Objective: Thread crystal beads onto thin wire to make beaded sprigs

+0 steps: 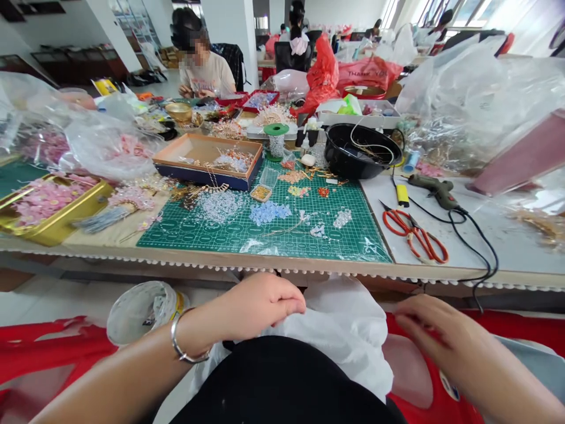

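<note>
My left hand [265, 303], with a silver bangle at its wrist, is closed over white fabric [348, 330] on my lap, below the table edge. What its fingers grip is partly hidden. My right hand [426, 324] hovers to the right of the fabric, its thumb and fingers apart and nothing visible between them. Above the hands, a green cutting mat [212, 235] bears blue beads [270, 212], clear beads [218, 206] and small orange pieces [323, 192]. Red-handled scissors [412, 235] lie right of the mat, near a glue gun [435, 189].
An open box [207, 154], a black bowl [362, 150] and a green spool [276, 131] stand behind the beads. A gold tray [57, 229] of pink flowers sits left. A bin [141, 312] is below the table. Across it sits a person [207, 70]. Cables hang over the right edge.
</note>
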